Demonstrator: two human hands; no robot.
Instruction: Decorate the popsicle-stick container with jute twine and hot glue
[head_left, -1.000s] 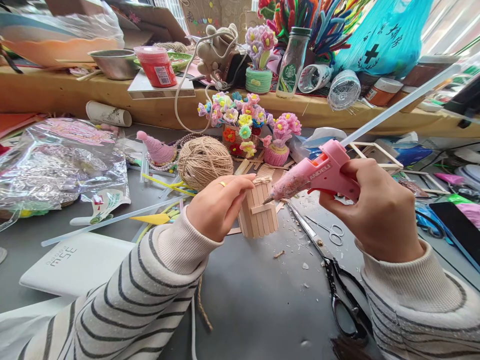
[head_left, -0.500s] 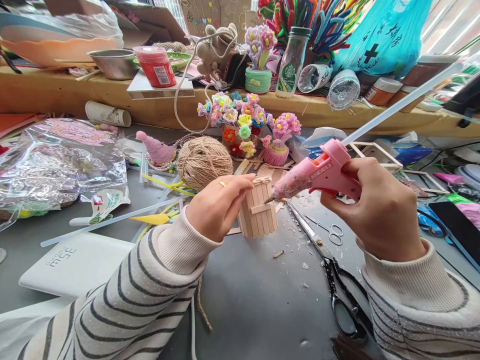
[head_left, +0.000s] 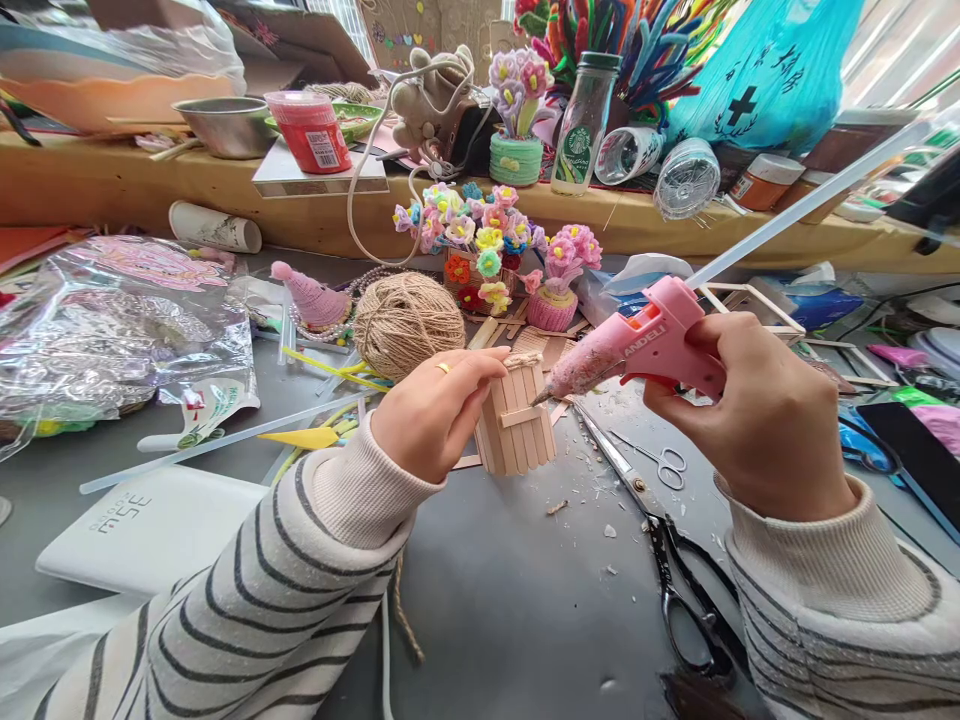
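A small round pot of upright wooden craft sticks [head_left: 516,445] is gripped at its upper left by my left hand [head_left: 431,410]. Twine lines its top rim, and a short crosswise stick [head_left: 520,417] lies on its front. My right hand [head_left: 765,420] is wrapped around the handle of a pink hot glue gun [head_left: 634,345]. The gun's nozzle points down and left, its tip close to the right end of the crosswise stick; whether it touches I cannot tell. A long translucent glue stick [head_left: 810,205] juts from the gun's back.
Behind my left hand lies a ball of twine [head_left: 409,325]. Large black-handled scissors [head_left: 660,540] and small scissors [head_left: 664,460] lie right of centre. A white power bank [head_left: 142,530] is at the left. Pipe-cleaner flowers [head_left: 480,235] stand at the back, below a cluttered ledge [head_left: 300,215].
My right hand and the glue gun have shifted very slightly to the right. My left hand and the stick pot stay practically in place.
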